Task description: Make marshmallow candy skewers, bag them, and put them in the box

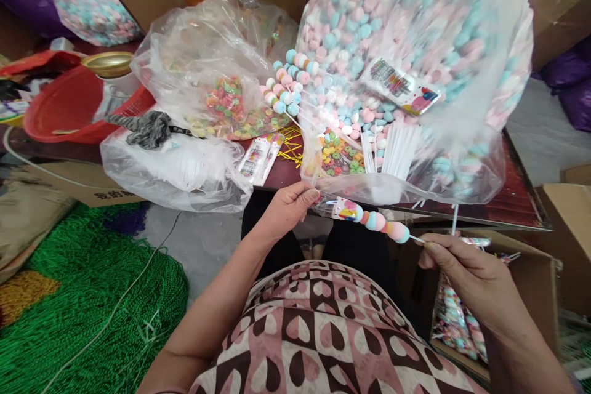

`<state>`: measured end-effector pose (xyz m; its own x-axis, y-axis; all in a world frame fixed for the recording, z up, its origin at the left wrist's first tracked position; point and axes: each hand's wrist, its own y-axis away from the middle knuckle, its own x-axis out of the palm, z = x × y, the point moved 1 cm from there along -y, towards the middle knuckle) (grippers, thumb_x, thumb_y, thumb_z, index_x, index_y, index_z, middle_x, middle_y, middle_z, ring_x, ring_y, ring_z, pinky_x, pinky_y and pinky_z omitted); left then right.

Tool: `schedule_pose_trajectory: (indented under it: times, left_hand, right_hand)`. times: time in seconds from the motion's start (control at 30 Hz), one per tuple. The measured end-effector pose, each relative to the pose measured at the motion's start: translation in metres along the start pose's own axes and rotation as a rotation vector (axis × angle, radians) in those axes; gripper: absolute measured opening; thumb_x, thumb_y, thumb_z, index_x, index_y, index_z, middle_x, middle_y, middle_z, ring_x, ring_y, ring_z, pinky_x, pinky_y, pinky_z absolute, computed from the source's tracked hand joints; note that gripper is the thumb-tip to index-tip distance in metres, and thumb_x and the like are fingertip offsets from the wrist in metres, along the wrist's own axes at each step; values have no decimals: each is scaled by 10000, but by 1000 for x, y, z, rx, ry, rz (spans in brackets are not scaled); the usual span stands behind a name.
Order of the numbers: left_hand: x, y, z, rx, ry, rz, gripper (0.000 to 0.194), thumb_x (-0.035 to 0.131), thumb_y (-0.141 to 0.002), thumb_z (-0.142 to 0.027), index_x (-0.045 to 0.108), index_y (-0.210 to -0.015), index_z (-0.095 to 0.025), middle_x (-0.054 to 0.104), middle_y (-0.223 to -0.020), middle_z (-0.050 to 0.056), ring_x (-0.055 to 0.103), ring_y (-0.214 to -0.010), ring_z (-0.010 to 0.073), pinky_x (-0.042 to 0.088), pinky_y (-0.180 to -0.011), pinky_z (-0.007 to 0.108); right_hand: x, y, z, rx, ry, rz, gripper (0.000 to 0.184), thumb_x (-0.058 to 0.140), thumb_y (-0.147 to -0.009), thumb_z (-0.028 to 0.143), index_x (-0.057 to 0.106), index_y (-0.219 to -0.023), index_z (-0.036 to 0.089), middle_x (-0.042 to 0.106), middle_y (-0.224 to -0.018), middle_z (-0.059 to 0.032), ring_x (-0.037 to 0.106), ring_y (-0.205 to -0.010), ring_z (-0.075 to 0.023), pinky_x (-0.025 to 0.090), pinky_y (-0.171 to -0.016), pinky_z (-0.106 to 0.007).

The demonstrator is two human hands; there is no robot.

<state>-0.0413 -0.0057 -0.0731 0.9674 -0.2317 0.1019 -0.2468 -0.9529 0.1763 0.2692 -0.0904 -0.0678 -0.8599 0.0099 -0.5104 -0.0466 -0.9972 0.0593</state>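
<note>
My right hand [462, 268] pinches the white stick of a marshmallow skewer [377, 221], which is threaded with pink, blue and white marshmallows and orange pieces. A clear printed wrapper bag [345, 209] covers at least the skewer's left end. My left hand [290, 208] is closed on the other end of that bag, in front of the table edge. Above the hands, several finished-looking skewers [289, 83] lie on the marshmallow pile. White sticks [399, 148] and ring gummies [339, 154] are near the table's front, with a pack of printed bags [399, 86] resting on the big plastic sack.
A large sack of marshmallows [360, 18] and a bag of gummies [226, 98] cover the table. A red basket [50, 111] stands at left. Wrapped skewers fill a cardboard box [530, 295] at lower right. Green cord [101, 295] heaps on the floor.
</note>
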Motion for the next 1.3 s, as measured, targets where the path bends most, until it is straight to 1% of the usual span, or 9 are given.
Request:
schedule_pose_trajectory:
  times: [0.17,0.33,0.5,0.63,0.83,0.93,1.1,1.23,1.3]
  left_hand:
    - [4,3,-4,17,-52,41,369,618,-850,-524,589,-723,-179,405,-528,-64,346,-458,65,265,-462,209]
    - [9,6,-6,15,-83,67,343,653,-841,-478,633,-713,-161,487,-562,-38,384,-504,72,295,-497,205]
    - [14,6,-20,27,390,3,334,716,-788,-504,665,-893,-190,663,-835,26,604,-750,128,476,-719,238]
    - [21,6,-33,6,696,87,667,786,-631,-625,626,-1170,-267,670,-1180,97,645,-1091,270,513,-880,385]
    - [31,10,-29,56,772,123,814,894,-505,-533,595,-1234,-329,644,-1278,94,581,-1247,320,461,-987,426]
    - [29,12,-25,66,787,136,830,865,-486,-617,604,-1217,-322,611,-1331,101,573,-1254,321,449,-1004,429]
    - [26,12,-25,28,756,98,860,859,-447,-649,608,-1194,-302,656,-1232,95,616,-1173,300,462,-977,422]
    - [34,2,-22,11,756,-21,541,810,-693,-489,633,-1132,-227,709,-868,38,675,-928,220,488,-886,389]
    - [40,-4,-19,0,804,-68,408,793,-729,-445,656,-1027,-202,684,-760,12,673,-832,195,498,-839,369]
  right_hand:
    - [8,-2,0,93,-179,76,300,703,-810,527,732,-878,236,735,-762,-39,664,-639,-174,564,-607,-290]
    - [21,-2,8,150,-217,102,352,714,-788,549,718,-836,201,709,-698,-45,640,-586,-163,550,-545,-278]
    - [34,-2,19,193,-313,52,351,725,-774,553,692,-817,207,589,-531,15,546,-462,-125,472,-436,-241]
    - [49,-2,19,219,-417,14,328,734,-773,525,689,-852,210,572,-538,25,529,-458,-121,456,-433,-244]
    - [73,-3,26,284,-605,59,285,712,-815,462,658,-901,196,547,-539,44,481,-424,-93,368,-414,-217]
    - [81,-2,32,307,-635,105,309,691,-827,485,639,-902,189,517,-500,57,444,-392,-86,323,-403,-212]
    - [91,-1,39,322,-595,127,340,677,-828,523,633,-900,194,505,-481,63,453,-383,-93,340,-408,-215]
    - [96,-4,46,286,-553,124,353,701,-803,531,641,-900,197,564,-554,39,497,-427,-101,401,-428,-227]
    - [99,-6,51,260,-517,138,366,693,-806,541,644,-928,199,592,-591,26,523,-455,-110,427,-441,-234]
